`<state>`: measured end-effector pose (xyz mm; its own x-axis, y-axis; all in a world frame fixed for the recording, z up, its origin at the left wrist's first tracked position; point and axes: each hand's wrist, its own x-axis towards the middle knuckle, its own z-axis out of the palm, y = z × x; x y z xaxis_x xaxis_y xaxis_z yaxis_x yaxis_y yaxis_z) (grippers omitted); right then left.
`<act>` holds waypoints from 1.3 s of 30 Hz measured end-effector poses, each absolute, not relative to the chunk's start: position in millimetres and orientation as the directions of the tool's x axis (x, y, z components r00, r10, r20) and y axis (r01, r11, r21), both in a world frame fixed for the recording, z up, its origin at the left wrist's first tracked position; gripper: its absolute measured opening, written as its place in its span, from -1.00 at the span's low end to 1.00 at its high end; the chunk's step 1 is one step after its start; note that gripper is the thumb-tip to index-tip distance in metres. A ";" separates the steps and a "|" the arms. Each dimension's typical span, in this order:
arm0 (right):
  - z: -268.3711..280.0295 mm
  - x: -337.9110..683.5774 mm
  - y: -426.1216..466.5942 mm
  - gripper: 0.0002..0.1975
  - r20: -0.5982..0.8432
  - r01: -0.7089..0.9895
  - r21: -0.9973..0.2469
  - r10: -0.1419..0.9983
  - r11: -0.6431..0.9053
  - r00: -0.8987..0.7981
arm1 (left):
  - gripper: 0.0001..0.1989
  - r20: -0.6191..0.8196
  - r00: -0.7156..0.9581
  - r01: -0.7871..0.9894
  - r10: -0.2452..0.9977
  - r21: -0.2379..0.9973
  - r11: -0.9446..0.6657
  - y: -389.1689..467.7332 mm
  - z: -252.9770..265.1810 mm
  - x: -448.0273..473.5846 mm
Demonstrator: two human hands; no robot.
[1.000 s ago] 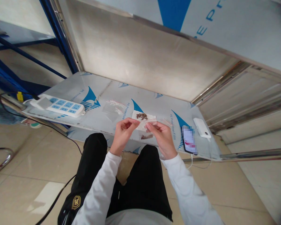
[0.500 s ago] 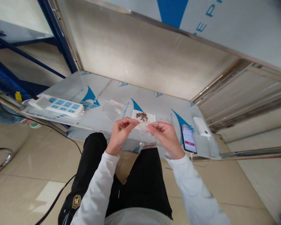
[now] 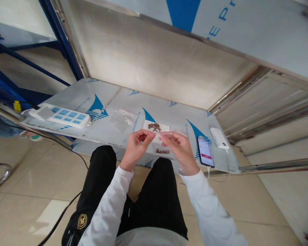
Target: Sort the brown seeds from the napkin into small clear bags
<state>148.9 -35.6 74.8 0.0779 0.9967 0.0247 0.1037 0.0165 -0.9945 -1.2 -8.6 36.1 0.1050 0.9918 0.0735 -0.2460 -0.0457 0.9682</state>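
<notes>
Between my two hands hangs a small clear zip bag (image 3: 157,145), pinched along its top edge. Low inside it lie several slim brown pieces (image 3: 163,151) that look like screws. My left hand (image 3: 138,146) grips the bag's left top corner between thumb and forefinger. On the other side, my right hand (image 3: 179,148) pinches the top edge, its thumb close to the left one. Just beyond my fingers, a pile of similar brown pieces (image 3: 154,126) rests on a white sheet (image 3: 165,128), partly covered by the hands.
Flat clear bags (image 3: 122,119) lie left of the pile on the film-covered shelf (image 3: 113,92). A white power strip (image 3: 64,115) is at the left. To the right are a phone (image 3: 205,152) and a white power bank (image 3: 219,138) with a cable. An upper shelf (image 3: 149,12) overhangs.
The bag's lower end has swung up and away from my knee, so the brown pieces show more clearly. My hands have drawn slightly closer together, both still pinching the top edge.
</notes>
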 end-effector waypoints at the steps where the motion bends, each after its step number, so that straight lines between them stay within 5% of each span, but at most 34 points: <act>1: 74.2 148.3 -35.3 -0.75 0.032 0.102 -0.995 0.995 0.023 0.094 | -0.75 0.093 0.106 -0.234 0.990 0.970 -0.067 -8.5 35.0 -1.3; 8: 69.0 145.6 -33.5 -0.75 0.049 0.089 -0.995 0.991 0.038 0.123 | -0.73 0.111 0.172 -0.198 0.979 0.977 -0.076 -10.7 37.0 1.8; 14: 61.9 144.5 -33.8 -0.76 0.025 0.014 -1.000 0.986 0.023 0.165 | -0.80 0.143 0.051 -0.145 0.988 0.980 -0.134 -9.9 31.2 3.0; 22: 58.9 143.1 -36.7 -0.78 0.081 0.074 -0.995 0.985 0.071 0.152 | -0.78 0.063 0.153 -0.279 0.986 0.960 -0.018 -11.4 33.8 6.0; 28: 49.4 138.2 -38.9 -0.75 0.071 0.069 -0.996 0.987 0.061 0.142 | -0.80 0.127 0.068 -0.131 0.990 0.984 -0.117 -12.2 27.7 8.0; 39: 27.6 169.4 -33.6 -0.67 -0.057 0.095 -0.993 0.994 -0.066 0.093 | -0.60 0.041 0.433 -0.066 0.900 0.998 -0.014 3.8 -3.7 0.2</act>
